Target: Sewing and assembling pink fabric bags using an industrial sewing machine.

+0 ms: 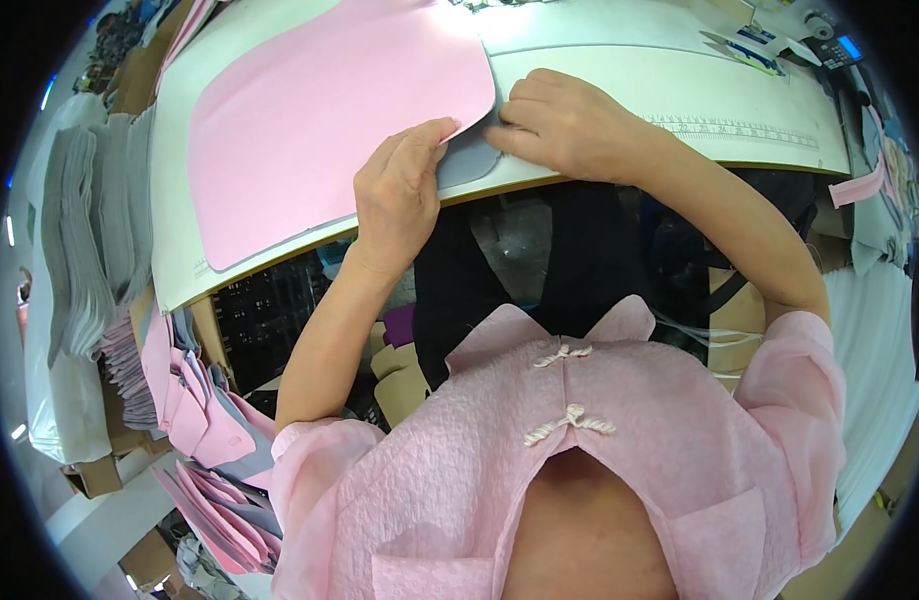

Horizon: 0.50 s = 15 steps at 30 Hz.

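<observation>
A large pink sheet [320,130] with rounded corners lies on the white table. My left hand [400,180] pinches its near right edge, thumb and fingers closed, and that edge is slightly raised. Below it a grey sheet [470,160] shows along the right corner; whether the two are joined cannot be seen. My right hand [570,125] is just right of that corner, its fingers curled in and the tips against the grey sheet's edge. What lies between those fingertips, if anything, is hidden.
The white table [620,75] carries a printed ruler scale near its front edge. Scissors [745,55] and a small device with a lit screen [835,50] sit at the far right. Stacked grey sheets [95,220] and pink-and-grey pieces [200,400] stand on the left.
</observation>
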{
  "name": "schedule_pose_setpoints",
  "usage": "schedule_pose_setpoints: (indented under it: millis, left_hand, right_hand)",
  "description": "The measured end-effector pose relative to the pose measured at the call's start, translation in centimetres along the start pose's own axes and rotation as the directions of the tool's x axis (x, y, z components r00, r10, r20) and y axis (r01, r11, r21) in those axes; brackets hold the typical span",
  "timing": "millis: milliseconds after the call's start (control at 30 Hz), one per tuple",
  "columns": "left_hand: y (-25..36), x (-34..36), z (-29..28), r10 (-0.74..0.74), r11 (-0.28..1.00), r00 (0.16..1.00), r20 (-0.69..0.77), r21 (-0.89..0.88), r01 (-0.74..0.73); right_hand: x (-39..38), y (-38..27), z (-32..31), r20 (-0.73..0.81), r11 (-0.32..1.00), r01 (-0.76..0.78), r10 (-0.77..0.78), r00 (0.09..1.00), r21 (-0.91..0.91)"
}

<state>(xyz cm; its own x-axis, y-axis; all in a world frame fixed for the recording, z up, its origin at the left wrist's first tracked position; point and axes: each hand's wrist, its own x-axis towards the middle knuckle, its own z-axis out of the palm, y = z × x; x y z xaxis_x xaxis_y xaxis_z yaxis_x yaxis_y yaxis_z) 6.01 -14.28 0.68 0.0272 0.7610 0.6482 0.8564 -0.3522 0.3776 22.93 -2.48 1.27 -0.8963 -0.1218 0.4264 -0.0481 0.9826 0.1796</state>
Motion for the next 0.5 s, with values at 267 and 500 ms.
schedule_pose_setpoints:
  millis: [267,500]
  left_hand:
    - [-0.6,0.0,-0.2,0.16,0.978,0.986,0.039,0.125,-0.164]
    - [0.5,0.3,-0.6,0.086,0.987,0.991,0.104,0.128,-0.099]
  right_hand:
    - [0.2,0.1,0.7,-0.159,0.945,-0.173,0.223,0.962,0.279]
    - [0.0,-0.8,1.3,-0.242,0.918,-0.249,0.329,0.913,0.31]
